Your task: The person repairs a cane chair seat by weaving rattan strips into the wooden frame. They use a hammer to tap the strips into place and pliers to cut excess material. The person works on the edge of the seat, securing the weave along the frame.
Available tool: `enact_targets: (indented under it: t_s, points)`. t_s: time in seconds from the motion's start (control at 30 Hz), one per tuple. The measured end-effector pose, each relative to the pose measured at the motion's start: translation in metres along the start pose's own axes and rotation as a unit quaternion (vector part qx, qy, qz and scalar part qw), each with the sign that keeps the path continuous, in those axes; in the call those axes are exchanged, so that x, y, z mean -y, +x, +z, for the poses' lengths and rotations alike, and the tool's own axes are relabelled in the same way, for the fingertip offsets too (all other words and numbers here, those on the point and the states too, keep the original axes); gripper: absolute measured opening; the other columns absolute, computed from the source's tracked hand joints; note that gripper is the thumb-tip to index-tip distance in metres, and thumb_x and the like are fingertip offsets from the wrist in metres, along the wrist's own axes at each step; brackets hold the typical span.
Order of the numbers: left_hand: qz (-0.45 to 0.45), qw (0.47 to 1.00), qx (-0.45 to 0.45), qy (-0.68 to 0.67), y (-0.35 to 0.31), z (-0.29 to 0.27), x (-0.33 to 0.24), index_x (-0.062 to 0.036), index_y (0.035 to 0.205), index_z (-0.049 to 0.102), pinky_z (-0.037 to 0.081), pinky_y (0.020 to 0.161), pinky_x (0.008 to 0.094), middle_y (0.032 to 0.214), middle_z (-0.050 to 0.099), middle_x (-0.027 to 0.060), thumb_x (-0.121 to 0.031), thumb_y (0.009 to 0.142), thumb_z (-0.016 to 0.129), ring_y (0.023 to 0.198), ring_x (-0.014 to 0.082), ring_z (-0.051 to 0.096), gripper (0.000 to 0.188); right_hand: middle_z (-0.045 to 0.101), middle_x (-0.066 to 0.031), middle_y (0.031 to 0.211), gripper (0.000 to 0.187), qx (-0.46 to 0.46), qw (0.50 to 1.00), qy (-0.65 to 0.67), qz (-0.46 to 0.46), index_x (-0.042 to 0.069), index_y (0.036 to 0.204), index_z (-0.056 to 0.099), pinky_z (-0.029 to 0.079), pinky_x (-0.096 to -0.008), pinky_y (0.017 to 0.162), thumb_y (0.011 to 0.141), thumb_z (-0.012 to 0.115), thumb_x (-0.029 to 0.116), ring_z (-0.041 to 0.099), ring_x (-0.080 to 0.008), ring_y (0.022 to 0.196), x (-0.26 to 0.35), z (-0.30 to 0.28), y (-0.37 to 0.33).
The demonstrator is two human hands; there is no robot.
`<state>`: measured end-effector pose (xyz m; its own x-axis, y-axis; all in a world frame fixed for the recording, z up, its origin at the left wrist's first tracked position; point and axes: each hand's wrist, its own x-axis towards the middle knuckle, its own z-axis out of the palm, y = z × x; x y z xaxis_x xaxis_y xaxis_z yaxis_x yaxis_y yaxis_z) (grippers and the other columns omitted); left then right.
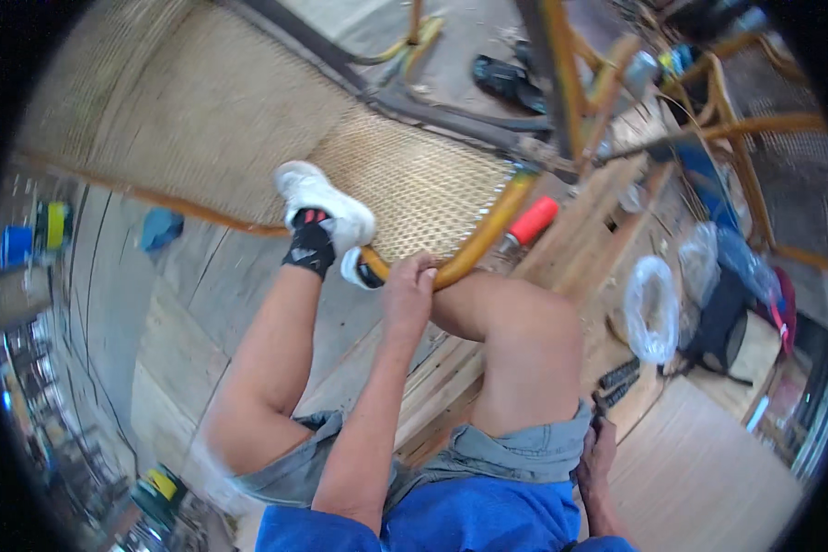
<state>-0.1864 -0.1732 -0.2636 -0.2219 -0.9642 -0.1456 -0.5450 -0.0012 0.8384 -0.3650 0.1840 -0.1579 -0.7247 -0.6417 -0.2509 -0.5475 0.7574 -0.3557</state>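
I see a white shoe (327, 210) braced against the woven cane panel (414, 184). My left hand (408, 293) has its fingers clamped on the curved rattan rail (483, 235) beside the red-handled tool (532, 222). My right hand (598, 455) rests by my hip; its finger state I cannot tell.

1 head-worn fisheye view, facing steeply down, close over knees (515, 322)

My right hand (598, 455) sits half behind my knee and shorts, so I can't tell what its fingers grip. My left hand (409, 285) covers part of the cane rail (483, 235). The shelf clutter (28, 304) at the left rim is too blurred to identify.
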Motion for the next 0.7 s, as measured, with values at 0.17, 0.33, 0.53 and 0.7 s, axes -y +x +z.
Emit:
enact_targets:
  t_s: [0.17, 0.33, 0.53, 0.7]
  points:
    - [-0.142, 0.981, -0.06, -0.114, -0.016, -0.004, 0.007, 0.0008, 0.1, 0.059, 0.046, 0.063, 0.0276, 0.078, 0.059, 0.0073, -0.009, 0.083, 0.058, 0.066, 0.0126, 0.055, 0.019, 0.049, -0.0029, 0.074, 0.026, -0.061, 0.949, 0.294, 0.1, 0.003, 0.111, 0.052, 0.041, -0.0253, 0.053, 0.094, 0.04, 0.02, 0.048, -0.0108, 0.061, 0.027, -0.035, 0.058]
    - [-0.138, 0.988, -0.049, -0.056, -0.016, -0.005, 0.007, 0.0, 0.097, 0.058, 0.044, 0.059, 0.0278, 0.066, 0.053, 0.0034, -0.012, 0.083, 0.06, 0.06, 0.0103, 0.05, 0.018, 0.055, -0.006, 0.076, 0.042, 0.199, 0.934, 0.248, -0.162, 0.003, 0.122, 0.05, 0.044, -0.0314, 0.055, 0.089, 0.052, 0.03, 0.054, -0.0156, 0.065, 0.17, -0.08, 0.173]
    - [-0.201, 0.971, -0.104, -0.079, -0.019, -0.01, -0.017, -0.0008, 0.098, 0.055, 0.041, 0.056, 0.0265, 0.063, 0.048, 0.0025, -0.012, 0.083, 0.06, 0.058, 0.0094, 0.046, 0.019, 0.061, -0.0212, 0.091, 0.034, 0.355, 0.862, -0.217, -0.288, 0.002, 0.099, 0.052, 0.046, -0.0473, 0.071, 0.086, 0.054, 0.034, 0.059, -0.0405, 0.082, 0.242, -0.026, 0.24]
    - [-0.32, 0.892, -0.148, -0.283, -0.038, -0.001, 0.018, -0.0009, 0.094, 0.053, 0.04, 0.052, 0.0268, 0.068, 0.052, 0.0022, -0.019, 0.088, 0.056, 0.054, 0.0119, 0.047, 0.02, 0.061, -0.0206, 0.088, 0.027, 0.331, 0.833, -0.245, -0.37, 0.003, 0.095, 0.052, 0.046, -0.0495, 0.072, 0.088, 0.052, 0.03, 0.059, -0.0398, 0.084, 0.26, 0.004, 0.241]
